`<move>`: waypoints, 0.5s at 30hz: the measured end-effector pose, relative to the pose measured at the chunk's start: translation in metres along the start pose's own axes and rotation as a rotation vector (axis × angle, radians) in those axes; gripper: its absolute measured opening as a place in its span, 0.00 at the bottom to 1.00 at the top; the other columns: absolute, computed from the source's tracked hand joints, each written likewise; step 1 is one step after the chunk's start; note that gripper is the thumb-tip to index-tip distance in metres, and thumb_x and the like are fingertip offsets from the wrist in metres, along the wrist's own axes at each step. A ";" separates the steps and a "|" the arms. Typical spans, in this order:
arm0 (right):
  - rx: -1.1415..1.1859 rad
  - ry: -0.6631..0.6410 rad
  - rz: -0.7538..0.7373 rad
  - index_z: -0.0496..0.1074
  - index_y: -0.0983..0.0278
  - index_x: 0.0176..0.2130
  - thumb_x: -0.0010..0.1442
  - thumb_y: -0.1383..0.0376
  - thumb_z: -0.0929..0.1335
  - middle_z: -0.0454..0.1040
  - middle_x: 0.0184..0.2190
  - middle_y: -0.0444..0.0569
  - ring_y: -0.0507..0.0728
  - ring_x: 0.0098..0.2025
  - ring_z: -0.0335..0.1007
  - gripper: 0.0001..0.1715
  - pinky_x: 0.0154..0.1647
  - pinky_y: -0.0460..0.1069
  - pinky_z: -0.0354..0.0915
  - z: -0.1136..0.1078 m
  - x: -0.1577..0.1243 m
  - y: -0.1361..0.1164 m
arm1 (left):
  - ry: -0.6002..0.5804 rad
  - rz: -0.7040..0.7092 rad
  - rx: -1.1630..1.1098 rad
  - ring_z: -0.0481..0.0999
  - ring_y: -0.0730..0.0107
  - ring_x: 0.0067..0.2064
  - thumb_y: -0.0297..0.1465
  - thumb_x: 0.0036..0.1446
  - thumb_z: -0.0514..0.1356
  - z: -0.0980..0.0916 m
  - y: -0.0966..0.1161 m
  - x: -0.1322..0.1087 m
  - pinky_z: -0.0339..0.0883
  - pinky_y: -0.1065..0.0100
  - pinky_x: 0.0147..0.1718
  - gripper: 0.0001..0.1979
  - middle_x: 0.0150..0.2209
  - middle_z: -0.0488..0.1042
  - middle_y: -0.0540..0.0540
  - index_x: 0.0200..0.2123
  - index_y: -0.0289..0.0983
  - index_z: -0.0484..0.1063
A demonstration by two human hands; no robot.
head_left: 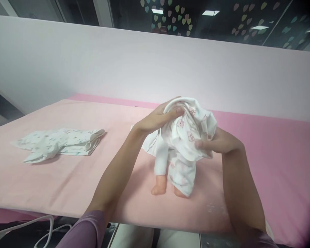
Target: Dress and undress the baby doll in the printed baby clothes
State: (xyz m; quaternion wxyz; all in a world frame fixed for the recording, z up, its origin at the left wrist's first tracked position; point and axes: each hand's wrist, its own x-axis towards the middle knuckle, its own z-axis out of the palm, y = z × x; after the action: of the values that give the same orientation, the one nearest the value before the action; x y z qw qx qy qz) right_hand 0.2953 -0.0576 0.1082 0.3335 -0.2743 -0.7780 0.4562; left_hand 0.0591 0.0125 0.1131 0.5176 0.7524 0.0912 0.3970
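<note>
Both of my hands hold a bunched white baby garment (pixel 187 129) with small pink prints, raised above the padded surface. My left hand (pixel 165 115) grips its upper left edge, thumb in front and fingers behind the cloth. On the right side, my right hand (pixel 219 141) pinches the fabric with the thumb showing. Below and behind the garment lies a baby doll (pixel 159 186), mostly hidden by the cloth. One limb shows in a plain white covering (pixel 161 156) with its bare end out. A second limb is inside a printed white leg (pixel 183 175).
A folded white cloth (pixel 64 141) with small greenish prints lies at the left on the light pink cover (pixel 74 175). Behind stands a white partition (pixel 144 65), with dark windows (pixel 209 24) bearing heart stickers above it. A white cable (pixel 51 224) hangs at the front left.
</note>
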 end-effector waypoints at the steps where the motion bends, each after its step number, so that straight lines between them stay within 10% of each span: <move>1: -0.003 -0.091 0.016 0.79 0.62 0.47 0.62 0.53 0.79 0.77 0.32 0.47 0.59 0.37 0.78 0.20 0.34 0.50 0.74 -0.003 -0.002 0.001 | -0.009 -0.020 0.006 0.82 0.55 0.51 0.56 0.65 0.63 0.002 0.000 0.000 0.74 0.60 0.51 0.28 0.44 0.82 0.41 0.52 0.38 0.79; 8: 0.133 0.186 -0.067 0.79 0.61 0.45 0.62 0.45 0.77 0.68 0.22 0.42 0.51 0.19 0.60 0.24 0.17 0.47 0.59 -0.014 -0.010 0.016 | -0.167 -0.099 0.013 0.76 0.66 0.33 0.53 0.50 0.75 0.000 0.003 -0.003 0.70 0.67 0.33 0.27 0.31 0.76 0.46 0.35 0.34 0.79; 15: 0.089 0.223 0.031 0.79 0.59 0.46 0.63 0.34 0.70 0.75 0.30 0.47 0.58 0.31 0.75 0.34 0.34 0.53 0.74 -0.008 -0.009 0.011 | -0.117 -0.177 -0.197 0.80 0.58 0.44 0.58 0.56 0.70 0.026 0.009 -0.029 0.75 0.61 0.44 0.30 0.38 0.79 0.41 0.45 0.37 0.79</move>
State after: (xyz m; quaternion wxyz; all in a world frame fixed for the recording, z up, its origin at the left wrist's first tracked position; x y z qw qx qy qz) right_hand 0.3084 -0.0552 0.0984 0.4229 -0.3203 -0.7107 0.4620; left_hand 0.0553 -0.0254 0.1027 0.6265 0.7087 0.0876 0.3123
